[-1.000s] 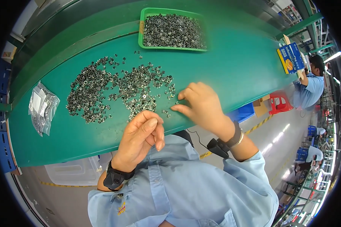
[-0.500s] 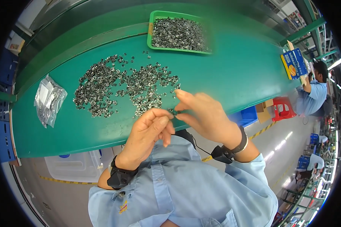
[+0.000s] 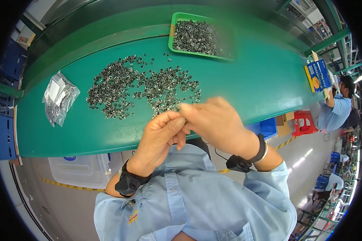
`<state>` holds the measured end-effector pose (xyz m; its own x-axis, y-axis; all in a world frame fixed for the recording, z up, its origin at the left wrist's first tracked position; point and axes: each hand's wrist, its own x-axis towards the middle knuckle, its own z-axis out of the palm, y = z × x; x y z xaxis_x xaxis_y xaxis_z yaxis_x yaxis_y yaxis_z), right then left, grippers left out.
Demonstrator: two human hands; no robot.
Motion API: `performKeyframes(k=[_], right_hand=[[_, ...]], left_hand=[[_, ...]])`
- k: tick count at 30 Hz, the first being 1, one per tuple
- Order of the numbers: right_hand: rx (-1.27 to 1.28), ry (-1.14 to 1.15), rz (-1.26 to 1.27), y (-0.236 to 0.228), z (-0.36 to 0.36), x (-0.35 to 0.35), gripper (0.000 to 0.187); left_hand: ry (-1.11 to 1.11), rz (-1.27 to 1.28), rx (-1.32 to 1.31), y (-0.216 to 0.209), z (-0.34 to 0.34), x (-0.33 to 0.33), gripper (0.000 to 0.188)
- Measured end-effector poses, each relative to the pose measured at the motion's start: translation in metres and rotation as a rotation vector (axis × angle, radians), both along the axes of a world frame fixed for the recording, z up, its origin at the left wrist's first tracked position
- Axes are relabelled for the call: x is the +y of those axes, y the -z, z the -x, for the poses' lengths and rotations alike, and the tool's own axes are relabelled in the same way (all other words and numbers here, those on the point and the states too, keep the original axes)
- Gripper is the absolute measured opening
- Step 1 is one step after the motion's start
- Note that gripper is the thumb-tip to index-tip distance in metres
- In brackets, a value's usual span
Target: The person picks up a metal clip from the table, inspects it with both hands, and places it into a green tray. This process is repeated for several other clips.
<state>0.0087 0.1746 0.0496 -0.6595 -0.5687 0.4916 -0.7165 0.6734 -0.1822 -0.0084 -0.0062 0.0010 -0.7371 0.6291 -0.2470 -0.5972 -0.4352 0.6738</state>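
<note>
Left hand (image 3: 161, 132), right hand (image 3: 219, 124): fingers curled, fingertips meeting, cannot tell if gripping anything | both on green tray (image 3: 171, 41)'s near side | small metal parts (image 3: 112, 86): 2 loose piles, near-left of tray; more inside it | clear bag (image 3: 60, 98): far left of tray

The pieces (image 3: 110, 84) look metal (shiny); the bag (image 3: 62, 100), glossy plastic.

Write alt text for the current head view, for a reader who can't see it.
A person's left hand and right hand come together at the fingertips near the edge of a green table; anything held is hidden. Beyond lie scattered small metal parts, with a clear plastic bag to their left and a filled green tray behind.
</note>
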Motion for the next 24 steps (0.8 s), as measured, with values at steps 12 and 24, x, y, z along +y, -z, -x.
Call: performKeyframes(k=[12, 24], right_hand=[[-0.215, 0.099, 0.482, 0.028, -0.007, 0.002, 0.023], [-0.029, 0.083, 0.407, 0.033, -0.009, 0.001, 0.026]], left_hand=[[0.021, 0.050, 0.115, 0.006, -0.002, -0.006, 0.021], [-0.040, 0.082, 0.116, -0.002, -0.007, 0.003, 0.019]])
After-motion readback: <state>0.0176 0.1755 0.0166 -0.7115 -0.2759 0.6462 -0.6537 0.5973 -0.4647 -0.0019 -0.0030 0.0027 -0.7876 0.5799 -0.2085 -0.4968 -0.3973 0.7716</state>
